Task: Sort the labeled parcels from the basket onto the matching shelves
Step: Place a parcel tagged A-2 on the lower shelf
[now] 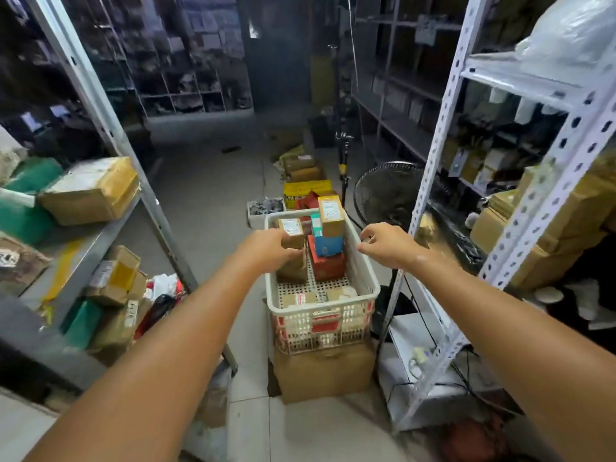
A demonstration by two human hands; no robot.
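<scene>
Parcels (330,213) stand in a white basket (320,310) at frame centre. Left hand (266,250) grips a small labelled cardboard box (290,230) there: likely light, stiff, best held by opposite sides. Right hand (386,245) curls beside the basket; whether it holds anything is unclear.

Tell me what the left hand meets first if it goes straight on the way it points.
The small brown labelled box in the white basket. The left hand looks right at it, though depth is unclear.

Tiled floor (206,195), brown carton (323,375) on it beneath white basket (361,268), taped parcel (90,191) on grey left shelf (110,232)
</scene>
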